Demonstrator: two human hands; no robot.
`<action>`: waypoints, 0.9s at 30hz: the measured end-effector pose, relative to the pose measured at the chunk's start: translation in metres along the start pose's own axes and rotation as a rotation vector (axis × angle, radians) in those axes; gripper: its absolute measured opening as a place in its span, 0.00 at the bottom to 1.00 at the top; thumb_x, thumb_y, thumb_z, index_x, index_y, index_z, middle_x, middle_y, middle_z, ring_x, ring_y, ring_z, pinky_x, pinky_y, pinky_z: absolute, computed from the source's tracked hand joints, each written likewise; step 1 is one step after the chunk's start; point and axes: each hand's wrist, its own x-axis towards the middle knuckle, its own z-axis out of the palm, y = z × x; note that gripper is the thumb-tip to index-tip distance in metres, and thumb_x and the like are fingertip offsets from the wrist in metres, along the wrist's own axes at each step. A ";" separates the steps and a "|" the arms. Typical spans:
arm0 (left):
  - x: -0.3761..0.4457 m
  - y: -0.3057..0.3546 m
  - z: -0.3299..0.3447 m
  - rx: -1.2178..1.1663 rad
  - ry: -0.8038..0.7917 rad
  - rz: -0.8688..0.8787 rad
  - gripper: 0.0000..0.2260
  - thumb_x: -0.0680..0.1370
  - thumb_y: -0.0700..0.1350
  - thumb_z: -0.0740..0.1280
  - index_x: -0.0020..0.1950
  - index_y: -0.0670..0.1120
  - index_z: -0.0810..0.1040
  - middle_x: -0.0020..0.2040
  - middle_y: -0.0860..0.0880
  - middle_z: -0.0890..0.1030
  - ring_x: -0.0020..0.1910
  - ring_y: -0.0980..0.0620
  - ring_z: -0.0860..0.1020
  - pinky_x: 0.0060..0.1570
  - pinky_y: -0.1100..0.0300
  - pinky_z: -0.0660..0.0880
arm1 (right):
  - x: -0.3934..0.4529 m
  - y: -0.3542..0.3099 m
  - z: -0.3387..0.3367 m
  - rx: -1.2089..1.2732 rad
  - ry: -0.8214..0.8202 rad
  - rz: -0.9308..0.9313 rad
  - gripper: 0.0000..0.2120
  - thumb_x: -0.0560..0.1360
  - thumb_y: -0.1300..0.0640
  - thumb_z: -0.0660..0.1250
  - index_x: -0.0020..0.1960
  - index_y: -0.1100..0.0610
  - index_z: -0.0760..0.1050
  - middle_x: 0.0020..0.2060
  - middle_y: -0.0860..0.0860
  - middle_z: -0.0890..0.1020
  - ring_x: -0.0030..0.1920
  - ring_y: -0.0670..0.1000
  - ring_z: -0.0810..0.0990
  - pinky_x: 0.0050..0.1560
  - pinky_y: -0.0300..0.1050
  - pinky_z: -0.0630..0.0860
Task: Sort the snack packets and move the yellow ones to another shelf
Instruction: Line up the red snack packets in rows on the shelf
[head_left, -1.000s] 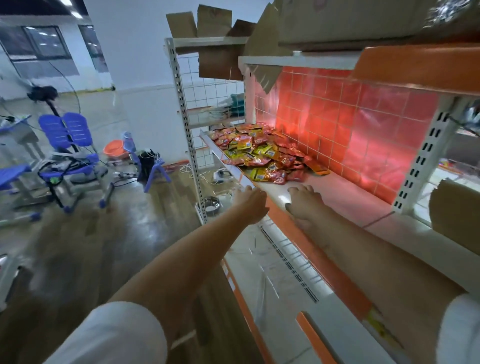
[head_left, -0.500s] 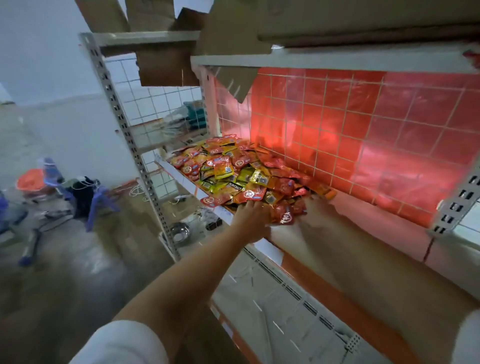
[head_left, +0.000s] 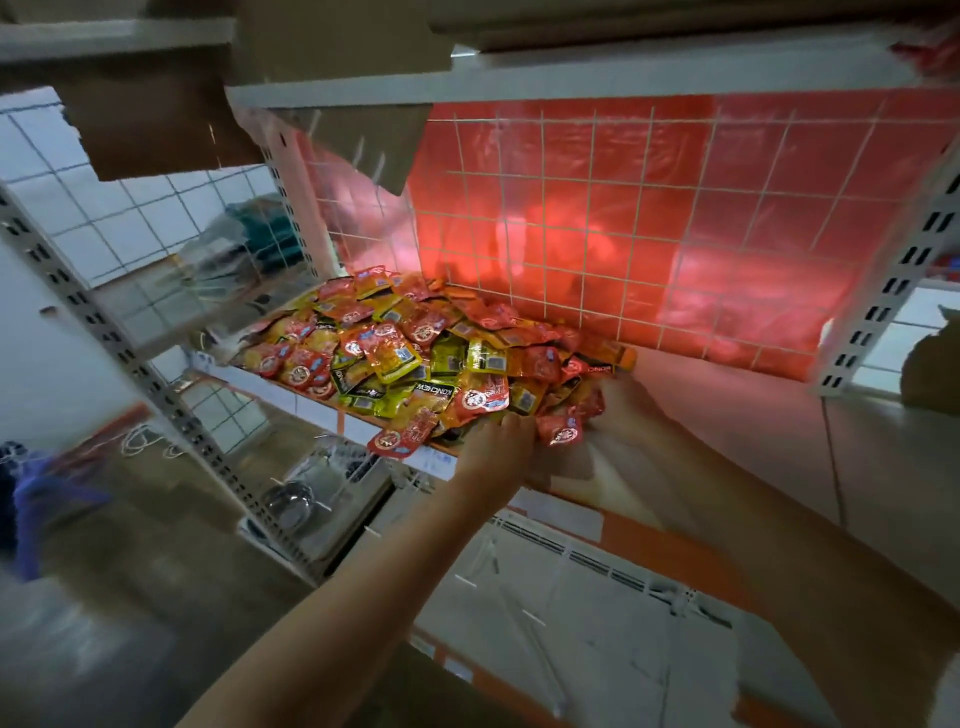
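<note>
**A:** What differs from half a second back?

**B:** The view has closed in on the pile (head_left: 431, 358) of snack packets, which now looks larger and sits nearer the middle. Both hands have stayed at its near edge; a second ago they were well short of it, on bare shelf.

**A:** And the hands themselves?

**B:** The left hand (head_left: 496, 452) has its fingers reaching in among the front packets of the pile; whether they pinch one I cannot tell. The right hand (head_left: 621, 410) is pushed in beside the pile's right edge, blurred, fingers hidden by packets, so its grip cannot be told either.

**A:** Counts?

**B:** Two hands, one pile. The packets overlap too much to count: dozens, mostly red, with a fair number of yellow ones (head_left: 485, 358) mixed in, many near the pile's middle and front.

**A:** Where does the pile lie?

**B:** On the shelf (head_left: 779, 441), against the red backing (head_left: 649, 223) with its white wire grid.

**A:** Around it?

**B:** Cardboard (head_left: 156, 130) hangs down above and left of the pile. A perforated upright (head_left: 130, 364) stands left of it, another (head_left: 893, 280) to the right. Below the pile, on a lower shelf, sits a metal bowl (head_left: 288, 501).
</note>
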 end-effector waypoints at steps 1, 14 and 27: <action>-0.001 -0.003 0.001 -0.030 0.034 0.005 0.13 0.81 0.41 0.56 0.66 0.43 0.68 0.63 0.43 0.74 0.61 0.42 0.74 0.54 0.51 0.71 | -0.004 -0.001 -0.003 0.041 0.019 0.005 0.20 0.74 0.61 0.68 0.65 0.61 0.72 0.60 0.57 0.76 0.61 0.57 0.74 0.44 0.30 0.68; -0.003 -0.013 0.000 -0.504 0.259 0.015 0.15 0.81 0.46 0.59 0.66 0.49 0.74 0.52 0.45 0.81 0.50 0.44 0.78 0.44 0.53 0.73 | -0.023 0.020 -0.016 0.142 0.106 0.047 0.17 0.64 0.57 0.78 0.49 0.60 0.79 0.48 0.56 0.75 0.48 0.52 0.76 0.38 0.35 0.68; -0.007 -0.018 -0.017 -1.016 0.188 -0.196 0.12 0.75 0.41 0.69 0.56 0.45 0.73 0.43 0.51 0.82 0.40 0.50 0.80 0.38 0.59 0.74 | -0.023 0.003 -0.014 0.302 0.159 0.413 0.25 0.67 0.56 0.77 0.58 0.65 0.74 0.54 0.59 0.80 0.55 0.58 0.79 0.51 0.46 0.74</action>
